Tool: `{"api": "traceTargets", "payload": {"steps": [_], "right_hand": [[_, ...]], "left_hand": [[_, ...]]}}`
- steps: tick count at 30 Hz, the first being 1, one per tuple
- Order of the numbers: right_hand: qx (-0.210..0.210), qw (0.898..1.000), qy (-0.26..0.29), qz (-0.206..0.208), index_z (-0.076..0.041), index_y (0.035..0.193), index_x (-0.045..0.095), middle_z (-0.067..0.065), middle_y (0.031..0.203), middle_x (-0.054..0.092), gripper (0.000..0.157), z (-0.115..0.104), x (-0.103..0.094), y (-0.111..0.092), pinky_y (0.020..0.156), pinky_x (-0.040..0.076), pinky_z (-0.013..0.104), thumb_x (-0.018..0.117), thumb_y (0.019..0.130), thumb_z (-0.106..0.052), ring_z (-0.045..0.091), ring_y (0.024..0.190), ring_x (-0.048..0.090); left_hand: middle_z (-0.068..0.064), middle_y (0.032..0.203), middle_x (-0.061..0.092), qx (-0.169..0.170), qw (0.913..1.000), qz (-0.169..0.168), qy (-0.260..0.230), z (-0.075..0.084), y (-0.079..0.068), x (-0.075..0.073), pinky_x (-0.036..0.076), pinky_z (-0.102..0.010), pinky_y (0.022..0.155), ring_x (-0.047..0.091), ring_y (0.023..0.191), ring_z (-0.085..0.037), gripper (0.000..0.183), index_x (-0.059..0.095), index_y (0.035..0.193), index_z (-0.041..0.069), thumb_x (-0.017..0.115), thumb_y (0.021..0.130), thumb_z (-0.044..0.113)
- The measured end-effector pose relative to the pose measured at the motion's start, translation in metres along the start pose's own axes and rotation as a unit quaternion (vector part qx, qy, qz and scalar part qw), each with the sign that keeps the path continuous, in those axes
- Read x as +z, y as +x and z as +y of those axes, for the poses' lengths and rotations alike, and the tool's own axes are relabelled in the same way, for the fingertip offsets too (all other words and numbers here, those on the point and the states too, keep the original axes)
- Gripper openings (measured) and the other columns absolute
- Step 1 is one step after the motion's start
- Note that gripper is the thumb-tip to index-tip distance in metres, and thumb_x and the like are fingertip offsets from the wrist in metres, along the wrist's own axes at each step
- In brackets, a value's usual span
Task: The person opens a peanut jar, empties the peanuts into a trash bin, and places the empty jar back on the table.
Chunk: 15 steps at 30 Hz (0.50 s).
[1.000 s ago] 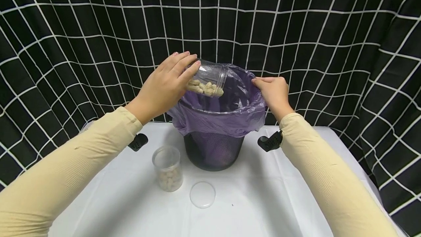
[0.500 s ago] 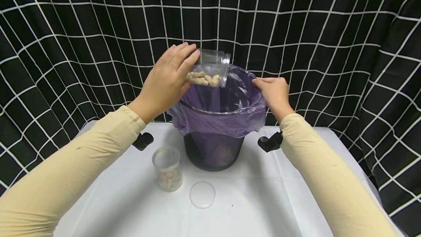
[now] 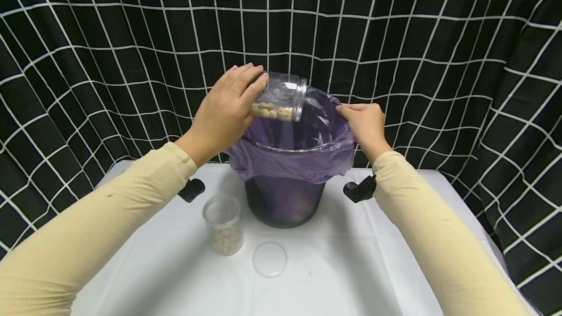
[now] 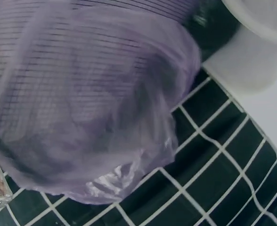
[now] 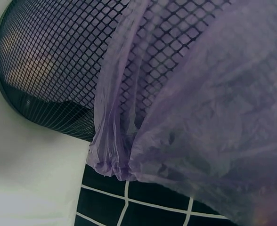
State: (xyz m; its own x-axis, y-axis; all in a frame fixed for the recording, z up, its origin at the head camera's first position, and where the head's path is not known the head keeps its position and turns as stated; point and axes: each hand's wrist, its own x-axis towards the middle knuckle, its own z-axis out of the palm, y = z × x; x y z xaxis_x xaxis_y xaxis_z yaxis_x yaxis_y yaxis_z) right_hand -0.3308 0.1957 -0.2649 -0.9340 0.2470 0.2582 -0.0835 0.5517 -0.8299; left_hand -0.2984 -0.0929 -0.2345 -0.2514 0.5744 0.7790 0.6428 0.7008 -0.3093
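My left hand (image 3: 224, 111) grips a clear plastic jar (image 3: 281, 84) lying nearly on its side above the bin's left rim, its mouth facing right over the opening. A few peanuts (image 3: 265, 109) in their shells lie along its lower wall. Fingers and thumb of my right hand (image 3: 364, 123) pinch the rim of the purple bin liner (image 3: 298, 165) at the right. This liner is folded over a black mesh bin (image 3: 285, 204). Through the mesh in the right wrist view, pale tan shapes (image 5: 32, 66) show blurrily near the bottom. Neither hand shows clearly in its wrist view.
A second clear jar (image 3: 225, 226), upright and partly filled with pale pieces, stands in front of the bin at the left. Beside it a round transparent lid (image 3: 270, 259) lies flat on the white tablecloth (image 3: 351, 277). A black gridded curtain (image 3: 281, 18) hangs behind.
The left hand has lifted the jar, then lowered it slightly. Fewer peanuts are in the jar than before. My right hand stays at the liner's rim.
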Motion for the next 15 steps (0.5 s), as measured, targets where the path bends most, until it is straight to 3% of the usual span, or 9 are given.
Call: {"api": "traceTargets", "payload": {"steps": [3,9,15], "right_hand": [[0.001,1.000,-0.005,0.000,-0.003,0.119,0.071,0.016,0.122,0.069,0.036,0.000,0.002,0.000,0.107,0.049,0.038,0.065,0.093,-0.027,0.027,0.122,0.063],[-0.005,1.000,-0.005,-0.002,-0.004,0.119,0.071,0.016,0.121,0.069,0.036,0.000,0.003,0.001,0.107,0.050,0.037,0.065,0.092,-0.027,0.026,0.121,0.063],[0.001,1.000,-0.001,-0.004,-0.003,0.119,0.071,0.017,0.122,0.069,0.036,-0.001,0.003,0.001,0.106,0.050,0.038,0.064,0.093,-0.027,0.027,0.121,0.064]], "left_hand": [[-0.023,0.140,0.053,0.000,0.9996,-0.027,-0.004,-0.001,-0.003,0.000,0.032,-0.041,0.124,0.049,0.135,-0.038,0.055,0.051,0.134,-0.003,0.070,0.083,-0.003],[-0.023,0.140,0.052,-0.018,0.9998,0.006,0.005,-0.007,0.003,-0.007,0.030,-0.042,0.124,0.048,0.135,-0.039,0.054,0.050,0.135,-0.003,0.068,0.084,-0.002],[-0.023,0.143,0.051,0.006,0.9965,-0.084,0.003,-0.008,0.000,-0.010,0.030,-0.042,0.125,0.047,0.137,-0.037,0.057,0.051,0.137,-0.002,0.069,0.083,-0.003]]}}
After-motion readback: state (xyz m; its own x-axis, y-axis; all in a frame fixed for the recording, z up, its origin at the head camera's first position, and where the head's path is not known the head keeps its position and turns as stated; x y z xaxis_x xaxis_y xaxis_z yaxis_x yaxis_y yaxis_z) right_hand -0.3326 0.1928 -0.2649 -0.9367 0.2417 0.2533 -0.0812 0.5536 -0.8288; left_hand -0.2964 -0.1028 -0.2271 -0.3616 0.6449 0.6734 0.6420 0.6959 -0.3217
